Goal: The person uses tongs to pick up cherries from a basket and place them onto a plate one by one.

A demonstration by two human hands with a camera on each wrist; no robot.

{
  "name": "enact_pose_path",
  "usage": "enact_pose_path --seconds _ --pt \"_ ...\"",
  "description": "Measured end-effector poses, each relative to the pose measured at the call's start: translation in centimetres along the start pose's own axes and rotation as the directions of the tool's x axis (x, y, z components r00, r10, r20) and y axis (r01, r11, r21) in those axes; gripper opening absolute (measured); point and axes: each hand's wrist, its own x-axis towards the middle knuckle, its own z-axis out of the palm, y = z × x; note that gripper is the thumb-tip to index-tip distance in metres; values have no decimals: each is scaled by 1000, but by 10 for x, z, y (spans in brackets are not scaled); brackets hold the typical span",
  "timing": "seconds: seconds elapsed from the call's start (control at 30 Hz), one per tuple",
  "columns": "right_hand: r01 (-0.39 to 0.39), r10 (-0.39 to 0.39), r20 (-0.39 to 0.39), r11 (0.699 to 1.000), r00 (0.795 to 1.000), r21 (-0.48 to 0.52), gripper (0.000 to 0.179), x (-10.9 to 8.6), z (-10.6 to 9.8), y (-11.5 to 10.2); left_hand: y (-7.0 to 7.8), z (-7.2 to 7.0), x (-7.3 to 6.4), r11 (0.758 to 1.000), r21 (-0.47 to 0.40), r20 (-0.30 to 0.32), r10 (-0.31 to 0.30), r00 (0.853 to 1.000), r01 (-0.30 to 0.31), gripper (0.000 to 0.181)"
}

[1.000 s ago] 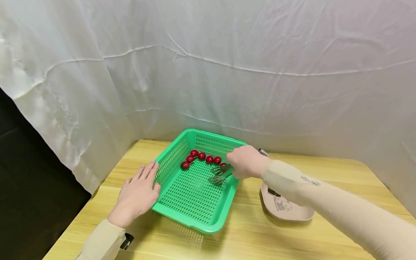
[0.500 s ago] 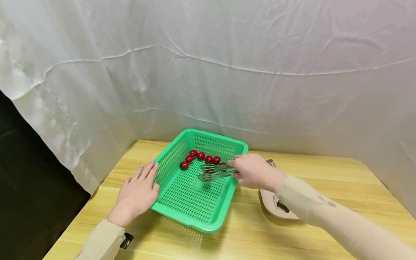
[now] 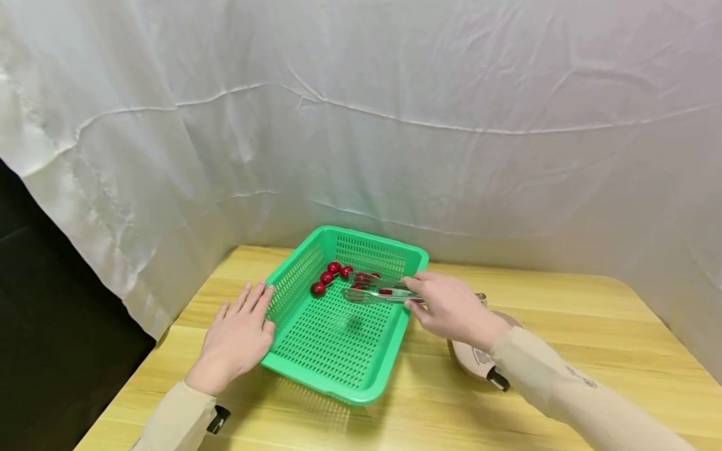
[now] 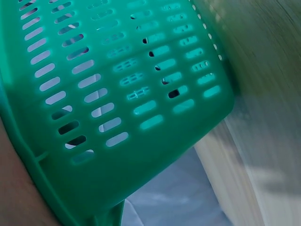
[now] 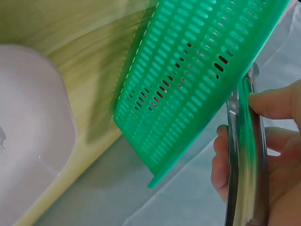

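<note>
A green perforated basket stands on the wooden table. My left hand rests on its left rim with fingers extended. With my right hand I grip metal tongs across the right rim, thumb on one side and fingers on the other. The slotted tong tips reach over the inside of the basket, apart from each other. Several round red cherries lie along the far side. Red shows between the tong arms; whether a cherry is pinched I cannot tell. In the right wrist view the basket wall hides the tips.
A pale dish with a printed picture stands right of the basket, partly under my right forearm; its inside shows in the right wrist view. A whitish curtain hangs behind the table.
My right hand has turned and shifted right and slightly down. The tongs have swung from pointing down-left to nearly level, their tips farther left. My left hand and the basket stay almost in place.
</note>
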Motion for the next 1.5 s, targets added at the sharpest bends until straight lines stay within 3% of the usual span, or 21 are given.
enact_pose_path --seconds 0.3,0.57,0.8,1.17,1.5 --pt "-56 58 -95 998 994 24 44 -20 -13 3 0 2 2 999 7 -6 33 999 -33 57" --pt "-100 105 -191 994 976 38 43 -43 -34 16 0 2 3 999 8 5 37 999 -37 58" --pt "-170 172 -227 985 959 29 44 -69 -51 32 -2 2 2 1000 -1 3 28 1000 -28 56" --pt "-249 240 -218 968 946 -16 40 -115 -53 58 -5 0 -1 1000 -10 8 24 1000 -24 56" --pt "-338 334 -98 941 937 -25 43 -150 -35 73 -3 0 0 1000 -4 15 25 1000 -25 56"
